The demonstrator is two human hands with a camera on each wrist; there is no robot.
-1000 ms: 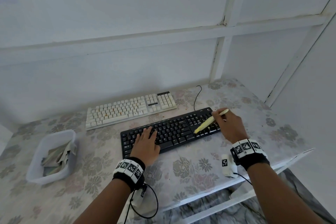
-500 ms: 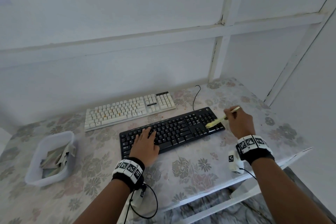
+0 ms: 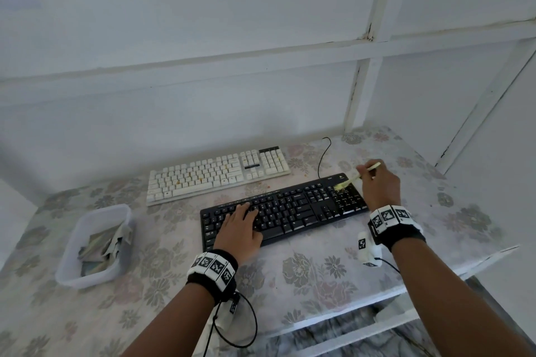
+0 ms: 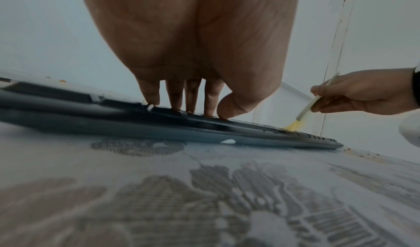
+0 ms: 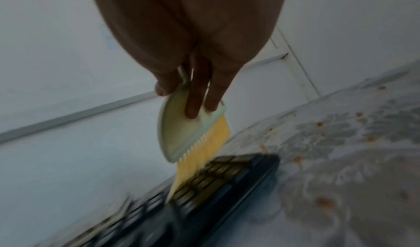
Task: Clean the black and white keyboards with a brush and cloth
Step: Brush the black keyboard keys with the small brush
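A black keyboard [image 3: 293, 207] lies on the flowered table, with a white keyboard [image 3: 217, 172] behind it carrying yellow crumbs. My left hand [image 3: 240, 229] rests flat on the black keyboard's left keys, its fingers [image 4: 175, 96] straight and pressing down on the black keyboard [image 4: 250, 130]. My right hand [image 3: 377, 185] pinches a pale brush [image 3: 352, 180] with yellow bristles; the bristles touch the number pad at the keyboard's right end. In the right wrist view the brush [image 5: 195, 134] is held by thumb and fingers, bristles on the blurred black keys [image 5: 216, 175]. A folded cloth [image 3: 107, 243] lies in a tub.
A clear plastic tub [image 3: 72, 266] stands at the table's left. The black keyboard's cable [image 3: 322, 156] curls behind it. Orange crumbs [image 5: 322, 202] dot the tablecloth right of the keyboard. White walls close in behind and at right; the table's front edge [image 3: 406, 275] is near my right wrist.
My right hand has swept the brush rightward across the black keyboard, from the middle keys to the number pad's far right end. My left hand has stayed on the left keys.
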